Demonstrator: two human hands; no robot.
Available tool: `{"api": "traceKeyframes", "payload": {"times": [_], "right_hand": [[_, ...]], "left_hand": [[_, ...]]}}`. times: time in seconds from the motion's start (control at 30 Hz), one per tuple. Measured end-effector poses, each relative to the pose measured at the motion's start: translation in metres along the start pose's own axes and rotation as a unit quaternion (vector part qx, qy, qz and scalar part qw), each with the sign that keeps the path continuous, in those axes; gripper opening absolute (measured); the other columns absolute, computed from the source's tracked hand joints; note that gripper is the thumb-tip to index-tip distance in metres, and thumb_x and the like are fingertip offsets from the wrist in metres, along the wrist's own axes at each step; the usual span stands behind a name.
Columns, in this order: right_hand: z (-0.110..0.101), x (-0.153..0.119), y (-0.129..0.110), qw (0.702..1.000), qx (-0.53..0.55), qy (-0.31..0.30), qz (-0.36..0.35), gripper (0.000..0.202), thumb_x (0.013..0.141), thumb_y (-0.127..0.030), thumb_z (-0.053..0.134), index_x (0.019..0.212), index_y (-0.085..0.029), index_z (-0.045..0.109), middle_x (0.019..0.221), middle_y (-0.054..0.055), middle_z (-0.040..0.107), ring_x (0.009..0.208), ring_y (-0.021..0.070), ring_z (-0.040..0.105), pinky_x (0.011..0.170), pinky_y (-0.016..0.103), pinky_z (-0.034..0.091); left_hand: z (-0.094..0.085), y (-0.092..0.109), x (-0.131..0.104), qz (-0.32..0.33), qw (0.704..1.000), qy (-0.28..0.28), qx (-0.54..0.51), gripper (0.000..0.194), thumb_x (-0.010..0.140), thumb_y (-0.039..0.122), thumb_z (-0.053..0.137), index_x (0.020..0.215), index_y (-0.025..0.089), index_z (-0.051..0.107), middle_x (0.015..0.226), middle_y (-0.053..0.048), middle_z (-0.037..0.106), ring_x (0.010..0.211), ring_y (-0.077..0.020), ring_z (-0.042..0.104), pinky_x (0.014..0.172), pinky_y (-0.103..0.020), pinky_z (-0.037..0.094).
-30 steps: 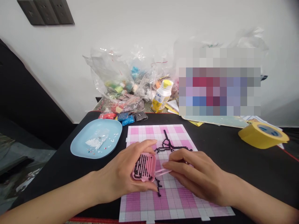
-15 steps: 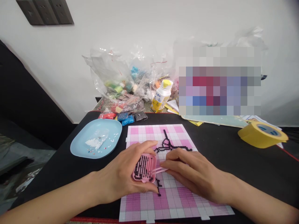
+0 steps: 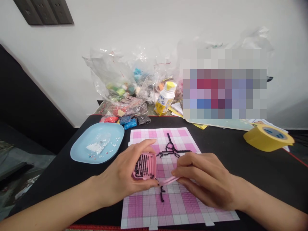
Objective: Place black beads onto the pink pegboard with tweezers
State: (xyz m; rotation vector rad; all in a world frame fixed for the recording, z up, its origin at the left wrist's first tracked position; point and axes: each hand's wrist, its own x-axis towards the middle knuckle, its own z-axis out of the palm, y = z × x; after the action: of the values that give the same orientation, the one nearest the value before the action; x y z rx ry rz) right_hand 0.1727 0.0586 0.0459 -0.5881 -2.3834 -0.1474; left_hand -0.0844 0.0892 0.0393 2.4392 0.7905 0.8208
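Note:
My left hand (image 3: 127, 173) grips a small pink ridged tray (image 3: 149, 164), fingers round its far side and thumb at the near side. Rows of black beads (image 3: 141, 165) lie in its grooves. In my right hand (image 3: 204, 176), thumb and fingers pinch pink tweezers (image 3: 170, 180). Their tips point left, close to a short black bead line on the pink-and-white checked pegboard (image 3: 187, 205); whether they hold a bead is too small to tell. Farther up the board, more black beads form a branching outline (image 3: 170, 148), partly behind my right hand.
On the left, a light blue plate (image 3: 74, 150) holds a bag of white beads and loose ones. Bead packets (image 3: 130, 124), a yellow-capped bottle (image 3: 165, 99) and clear plastic bags (image 3: 106, 73) stand behind. Yellow tape (image 3: 256, 139) lies at the right.
The tweezers have left the tray's grooves and come down to the board near the lower bead line. My left hand and the tray have shifted slightly left and up.

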Motion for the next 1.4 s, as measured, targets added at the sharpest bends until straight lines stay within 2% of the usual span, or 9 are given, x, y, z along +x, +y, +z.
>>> {"api": "traceKeyframes", "payload": {"times": [0.2, 0.53, 0.77, 1.0, 1.4], "right_hand": [[-0.0005, -0.0021, 0.0020, 0.999, 0.022, -0.024, 0.002, 0.015, 0.100, -0.023, 0.044, 0.093, -0.016, 0.056, 0.080, 0.002, 0.060, 0.064, 0.0095, 0.052, 0.055, 0.022, 0.041], [0.0008, -0.0029, 0.0036, 0.996, 0.045, -0.080, 0.002, 0.017, 0.100, -0.028, 0.044, 0.091, -0.018, 0.055, 0.079, 0.001, 0.060, 0.059, 0.0099, 0.052, 0.053, 0.023, 0.039], [0.0018, -0.0016, 0.0032, 0.994, 0.050, -0.092, -0.001, 0.022, 0.101, -0.030, 0.043, 0.090, -0.018, 0.057, 0.078, 0.001, 0.060, 0.058, 0.0102, 0.050, 0.052, 0.024, 0.039], [0.0036, -0.0028, 0.0031, 0.995, 0.053, -0.085, -0.002, 0.025, 0.101, -0.030, 0.041, 0.088, -0.017, 0.058, 0.077, 0.001, 0.058, 0.057, 0.0097, 0.048, 0.052, 0.024, 0.038], [0.0033, -0.0024, 0.0023, 0.995, 0.055, -0.088, -0.007, 0.025, 0.101, -0.030, 0.042, 0.090, -0.017, 0.061, 0.079, 0.001, 0.059, 0.057, 0.0102, 0.047, 0.053, 0.024, 0.039]], "left_hand": [[-0.0005, 0.0006, 0.0015, -0.029, 1.000, -0.006, 0.005, 0.087, 0.080, 0.038, 0.079, 0.145, 0.037, 0.022, 0.120, -0.001, 0.061, 0.109, -0.0211, 0.062, 0.101, -0.037, 0.046], [-0.0005, 0.0016, 0.0015, -0.028, 1.000, 0.001, 0.005, 0.087, 0.079, 0.036, 0.080, 0.144, 0.036, 0.024, 0.120, 0.000, 0.061, 0.109, -0.0199, 0.061, 0.101, -0.034, 0.046], [0.0000, 0.0025, 0.0024, -0.027, 1.000, 0.003, 0.007, 0.086, 0.079, 0.037, 0.080, 0.144, 0.035, 0.024, 0.118, -0.001, 0.062, 0.109, -0.0204, 0.061, 0.100, -0.034, 0.047], [0.0004, 0.0025, 0.0021, -0.034, 0.999, -0.007, 0.000, 0.082, 0.081, 0.039, 0.077, 0.144, 0.036, 0.024, 0.119, -0.003, 0.061, 0.108, -0.0243, 0.062, 0.099, -0.041, 0.047], [0.0000, 0.0039, 0.0024, -0.047, 0.999, -0.003, -0.012, 0.086, 0.078, 0.036, 0.080, 0.143, 0.038, 0.025, 0.120, 0.000, 0.060, 0.109, -0.0217, 0.061, 0.101, -0.037, 0.046]]}}
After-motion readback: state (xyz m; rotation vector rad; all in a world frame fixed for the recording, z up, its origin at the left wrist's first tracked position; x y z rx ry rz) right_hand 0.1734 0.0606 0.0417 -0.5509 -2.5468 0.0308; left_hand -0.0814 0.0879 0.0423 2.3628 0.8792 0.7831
